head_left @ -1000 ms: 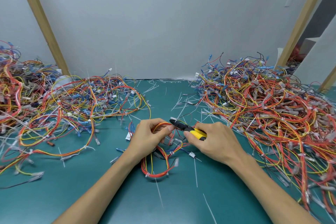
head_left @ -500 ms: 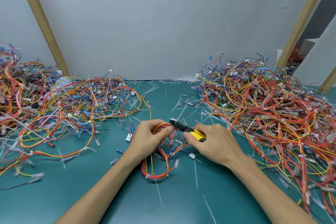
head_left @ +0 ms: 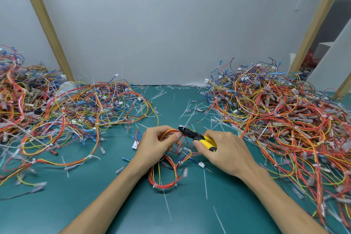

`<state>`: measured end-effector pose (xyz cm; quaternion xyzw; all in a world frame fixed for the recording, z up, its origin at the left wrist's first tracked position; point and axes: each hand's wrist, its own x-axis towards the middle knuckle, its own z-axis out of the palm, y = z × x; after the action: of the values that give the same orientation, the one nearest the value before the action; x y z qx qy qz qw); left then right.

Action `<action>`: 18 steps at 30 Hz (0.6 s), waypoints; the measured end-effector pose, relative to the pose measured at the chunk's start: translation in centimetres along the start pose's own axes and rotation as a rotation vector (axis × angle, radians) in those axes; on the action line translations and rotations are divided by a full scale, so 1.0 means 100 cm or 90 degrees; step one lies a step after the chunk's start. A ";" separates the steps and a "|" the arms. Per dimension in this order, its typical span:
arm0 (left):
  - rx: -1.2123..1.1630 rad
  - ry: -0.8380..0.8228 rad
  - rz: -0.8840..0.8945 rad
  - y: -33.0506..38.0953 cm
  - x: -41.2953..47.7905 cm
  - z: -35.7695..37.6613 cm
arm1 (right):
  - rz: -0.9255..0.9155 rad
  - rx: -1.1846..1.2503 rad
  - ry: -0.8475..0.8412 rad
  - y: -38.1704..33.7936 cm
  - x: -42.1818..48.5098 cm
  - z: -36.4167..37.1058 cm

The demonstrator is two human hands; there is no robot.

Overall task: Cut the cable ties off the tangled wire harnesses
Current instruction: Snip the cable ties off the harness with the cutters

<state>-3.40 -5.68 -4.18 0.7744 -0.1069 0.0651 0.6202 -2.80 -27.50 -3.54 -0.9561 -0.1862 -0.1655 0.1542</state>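
Observation:
A small harness of red, orange and yellow wires (head_left: 164, 178) lies looped on the green table (head_left: 95, 199) in the middle. My left hand (head_left: 155, 144) pinches its upper loop between thumb and fingers. My right hand (head_left: 224, 150) grips yellow-handled cutters (head_left: 197, 137). The black jaws point left and sit at the wires right by my left thumb. White cable ties (head_left: 154, 186) still wrap the lower loop of the harness.
A big tangle of harnesses (head_left: 281, 119) fills the right side of the table. Another spread of harnesses (head_left: 62, 118) covers the left. Cut white tie pieces (head_left: 190, 114) litter the table between them. Wooden posts (head_left: 47, 26) lean against the grey wall behind.
Both hands stay almost where they were. The cutter jaws remain at the wire loop by my left thumb; no clear movement shows.

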 end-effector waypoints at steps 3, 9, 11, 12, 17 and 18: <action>0.005 -0.001 0.000 0.001 -0.001 0.000 | 0.004 0.003 0.001 0.001 0.000 -0.001; 0.010 -0.006 0.000 0.003 -0.002 0.000 | 0.009 0.012 0.007 0.005 0.003 -0.004; 0.005 -0.006 0.001 0.004 -0.002 0.001 | 0.012 0.015 0.006 0.005 0.003 -0.003; 0.001 -0.007 0.001 0.005 -0.002 0.001 | 0.012 0.016 0.005 0.004 0.003 -0.003; -0.002 -0.007 -0.003 0.003 -0.002 0.001 | 0.005 0.030 -0.005 0.005 0.004 -0.005; -0.005 -0.008 -0.003 0.002 -0.002 0.001 | 0.002 0.028 -0.003 0.005 0.004 -0.006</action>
<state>-3.66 -5.76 -4.05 0.7724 -0.1093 0.0588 0.6228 -2.42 -27.99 -3.01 -0.9533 -0.1882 -0.1590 0.1749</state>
